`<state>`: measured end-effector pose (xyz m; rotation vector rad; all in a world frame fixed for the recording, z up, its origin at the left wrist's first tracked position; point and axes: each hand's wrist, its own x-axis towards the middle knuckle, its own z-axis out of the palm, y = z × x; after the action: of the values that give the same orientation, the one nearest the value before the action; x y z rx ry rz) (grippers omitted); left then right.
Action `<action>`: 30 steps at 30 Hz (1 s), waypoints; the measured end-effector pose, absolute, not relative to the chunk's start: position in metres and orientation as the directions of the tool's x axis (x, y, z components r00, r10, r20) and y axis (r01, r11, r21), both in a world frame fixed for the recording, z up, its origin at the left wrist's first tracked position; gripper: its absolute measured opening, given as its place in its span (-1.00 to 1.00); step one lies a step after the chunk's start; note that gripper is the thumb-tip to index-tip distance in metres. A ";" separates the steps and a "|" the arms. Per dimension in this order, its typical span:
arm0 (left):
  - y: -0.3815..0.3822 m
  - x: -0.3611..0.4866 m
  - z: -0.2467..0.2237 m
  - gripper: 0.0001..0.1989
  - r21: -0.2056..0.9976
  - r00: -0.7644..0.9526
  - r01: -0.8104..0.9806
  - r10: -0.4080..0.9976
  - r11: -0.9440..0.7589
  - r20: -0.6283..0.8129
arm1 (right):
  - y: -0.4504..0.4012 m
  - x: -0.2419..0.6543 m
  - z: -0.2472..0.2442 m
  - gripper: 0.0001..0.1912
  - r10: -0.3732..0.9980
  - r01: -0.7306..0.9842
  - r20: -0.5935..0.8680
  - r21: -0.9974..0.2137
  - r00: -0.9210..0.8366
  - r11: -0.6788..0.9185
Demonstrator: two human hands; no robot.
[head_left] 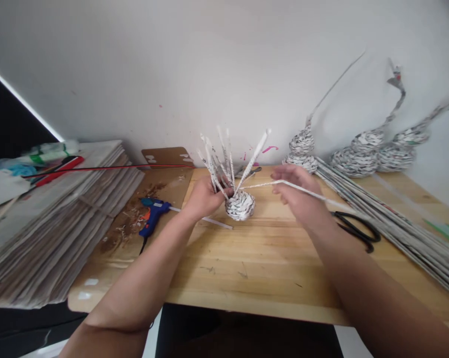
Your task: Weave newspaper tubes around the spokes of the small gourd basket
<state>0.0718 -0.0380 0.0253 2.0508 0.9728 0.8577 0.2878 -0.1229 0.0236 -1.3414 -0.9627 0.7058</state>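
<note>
Forearms (146,278), paper weave (240,206), print (236,211) illeg.

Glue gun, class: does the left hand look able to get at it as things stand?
Probably yes: the glue gun lies in plain view beside the left forearm, with nothing visibly blocking the left hand, though it would likely need to release the woven paper ball.

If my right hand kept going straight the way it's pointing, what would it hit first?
Probably the thick white paper tube slanting up from the woven paper ball, though depth is unclear; your right hand might pass behind it.
</note>
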 end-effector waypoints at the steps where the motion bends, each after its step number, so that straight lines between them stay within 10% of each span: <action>1: -0.037 0.071 0.025 -0.90 0.784 0.496 0.387 0.826 -0.486 0.267 | -0.124 0.293 0.029 -0.58 0.869 0.063 0.166 -0.986 0.467 0.155; 6: -0.039 0.073 0.022 -0.89 0.767 0.486 0.446 0.844 -0.461 0.225 | -0.123 0.304 0.044 -0.81 0.866 -0.249 -0.113 -0.968 0.487 0.014; 12: -0.047 0.083 0.019 -0.87 0.735 0.473 0.488 0.851 -0.470 0.229 | -0.118 0.283 0.017 -0.74 0.943 -0.055 -0.277 -0.961 0.186 -0.272; 19: -0.048 0.085 0.019 -0.89 0.729 0.458 0.525 0.867 -0.441 0.195 | -0.129 0.270 0.013 -0.73 0.987 0.225 -0.160 -0.963 -0.033 -0.149; 30: -0.055 0.090 0.014 -0.87 0.843 0.496 0.386 0.855 -0.375 0.152 | -0.135 0.250 -0.002 -0.61 0.958 0.597 0.263 -0.789 0.113 0.146</action>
<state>0.0903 -0.0548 0.0145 1.9643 1.0211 0.7648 0.2501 -0.1346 -0.0017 -1.5469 -1.5799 0.5403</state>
